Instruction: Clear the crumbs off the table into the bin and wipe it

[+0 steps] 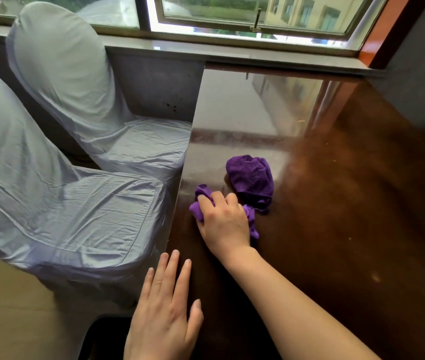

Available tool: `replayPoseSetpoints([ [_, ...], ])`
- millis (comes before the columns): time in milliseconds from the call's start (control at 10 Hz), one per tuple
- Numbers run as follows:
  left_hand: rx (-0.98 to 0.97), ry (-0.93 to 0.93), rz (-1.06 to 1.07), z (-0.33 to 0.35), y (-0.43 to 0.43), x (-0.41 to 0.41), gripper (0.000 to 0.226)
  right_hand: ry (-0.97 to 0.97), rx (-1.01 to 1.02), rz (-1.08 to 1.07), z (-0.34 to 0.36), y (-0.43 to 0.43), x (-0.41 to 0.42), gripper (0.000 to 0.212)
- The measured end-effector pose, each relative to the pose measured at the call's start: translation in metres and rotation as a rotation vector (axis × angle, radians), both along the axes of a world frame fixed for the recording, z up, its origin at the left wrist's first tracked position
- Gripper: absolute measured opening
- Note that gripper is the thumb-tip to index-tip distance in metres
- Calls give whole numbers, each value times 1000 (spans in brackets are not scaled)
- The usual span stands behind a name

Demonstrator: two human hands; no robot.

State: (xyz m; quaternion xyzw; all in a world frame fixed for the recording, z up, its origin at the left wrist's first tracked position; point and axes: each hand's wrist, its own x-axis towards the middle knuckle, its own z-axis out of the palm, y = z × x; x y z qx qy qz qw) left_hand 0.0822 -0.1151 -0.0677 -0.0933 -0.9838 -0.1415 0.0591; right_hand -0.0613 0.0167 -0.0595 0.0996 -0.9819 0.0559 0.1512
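The right hand (pixel 223 220) presses down on a purple cloth (pixel 251 181) on the dark shiny desk (pixel 336 216), with its fingers curled tight around one bunched end. The rest of the cloth sits in a lump just past the fingers. The left hand (pixel 163 311) lies flat and open at the desk's near edge.

2 chairs in pale lilac satin covers (pixel 97 141) stand beside each other at left — behind them a grey stone windowsill (pixel 232 51) under a metal-framed window (pixel 206 11).
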Motion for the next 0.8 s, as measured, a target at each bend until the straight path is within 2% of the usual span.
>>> replayPoseSetpoints([
  [100, 11, 21, 5, -1, 0, 0, 67, -66, -54, -68, 8, -6, -27, 29],
  [300, 13, 29, 4, 2, 0, 0, 67, -46, -104, -181, 7, -14, -49, 21],
  [400, 25, 11, 1, 3, 1, 0, 68, -67, -131, -171, 12, -13, -45, 32],
  [600, 27, -31, -3, 9, 2, 2, 69, -185, -197, -88, 37, 4, -22, 72],
  [700, 7, -86, 1, 16, 2, -1, 71, -174, -210, -43, 53, 18, -8, 79],
  [800, -84, -245, 61, 48, 8, -12, 83, -164, -230, -41, 78, 41, 12, 77],
])
